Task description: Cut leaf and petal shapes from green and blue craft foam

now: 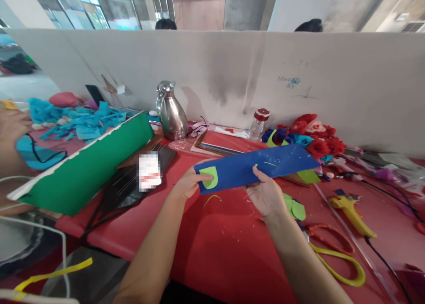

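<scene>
A long blue strip (232, 167) is held up over the red table by both hands. My left hand (188, 183) pinches its left end, the index finger lying on a light green rounded piece (211, 184) against the blue. Under the middle of the strip, my right hand (264, 193) grips the lower edge, thumb on the front face and the other fingers behind, partly hidden. A thin green sliver (269, 163) lies on the blue near the right thumb. Several green cut pieces (295, 209) rest on the table beside my right wrist.
Scissors (357, 268) and a yellow glue gun (355, 215) lie at the right. Paper flowers (320, 140), a jar (258, 125) and a steel jug (172, 113) stand along the grey partition (215, 74). A green board (93, 167) leans at left, near another person's arm.
</scene>
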Tool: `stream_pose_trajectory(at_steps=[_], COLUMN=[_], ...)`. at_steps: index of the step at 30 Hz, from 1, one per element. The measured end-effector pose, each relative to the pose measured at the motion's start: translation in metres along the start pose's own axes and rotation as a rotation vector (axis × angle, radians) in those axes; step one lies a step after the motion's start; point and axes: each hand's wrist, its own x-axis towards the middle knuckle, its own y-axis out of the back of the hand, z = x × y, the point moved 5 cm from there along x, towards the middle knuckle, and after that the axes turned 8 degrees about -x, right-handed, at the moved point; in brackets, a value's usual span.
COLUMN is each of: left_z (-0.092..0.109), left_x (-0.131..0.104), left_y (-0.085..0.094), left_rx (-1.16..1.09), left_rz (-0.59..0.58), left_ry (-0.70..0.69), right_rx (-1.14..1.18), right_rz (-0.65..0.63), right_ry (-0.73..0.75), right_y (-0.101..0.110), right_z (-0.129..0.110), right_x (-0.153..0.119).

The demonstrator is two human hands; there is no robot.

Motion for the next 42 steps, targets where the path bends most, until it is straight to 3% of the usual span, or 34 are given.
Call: stream_pose_trajectory(at_steps=[6, 9, 11, 13, 18, 23, 28, 34, 42], left_z=[0.006, 0.007, -0.001, -0.014, -0.047, -0.062, -0.061, -0.064, -0.059], left_x=[-0.008, -0.005, 0.002, 0.012, 0.032, 0.035, 0.034, 0.027, 0.024], left_y=[-0.002, -0.008, -0.019, -0.033, -0.055, -0.052, -0.048, -0.058, -0.063], left_rx=[0.022, 0.034, 0.032, 0.006, -0.026, 0.053, 0.038, -0.157, -0.200], left_rz=[-0.013, 0.052, 0.078, 0.089, 0.178, 0.217, 0.227, 0.193, 0.156], left_ry=[0.027, 0.017, 0.031, 0.051, 0.030, -0.010, -0.029, 0.034, -0.021], right_rx=[-0.113, -0.167, -0.195, -0.195, -0.273, -0.307, -0.312, -0.314, -0.334], right_rz=[-0.058, -0.102, -0.080, -0.027, -0.036, -0.007, 0.023, 0.049, 0.046], right_ry=[-0.094, 0.057, 0.185, 0.209, 0.038, 0.063, 0.091, 0.136, 0.138], right_y=[0.011, 0.009, 0.012, 0.020, 0.034, 0.039, 0.039, 0.038, 0.039], right_z=[0.009, -0.014, -0.032, -0.038, -0.006, 0.012, 0.013, 0.014, 0.012], right_x=[-0.008, -0.008, -0.003, 0.003, 0.004, 0.002, 0.004, 0.001, 0.000])
